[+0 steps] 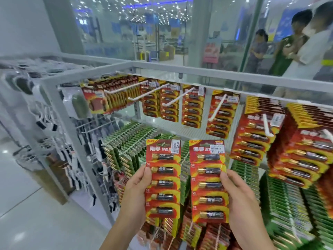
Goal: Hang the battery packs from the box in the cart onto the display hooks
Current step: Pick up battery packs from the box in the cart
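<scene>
We hold two battery packs upright, side by side, before the display rack [198, 71]: the left pack [163, 179] in our left hand [134, 192], the right pack [209, 181] in our right hand [241, 195], with a narrow gap between them. Above and behind them, hooks [148, 92] jut toward us, with packs hanging far back on the middle ones and full stacks [306, 141] at far right. A lower row of packs [126, 141] hangs directly behind ours. A side rack [54, 132] stands to the left. People [288, 51] stand beyond the glass wall [162, 33], upper right.
</scene>
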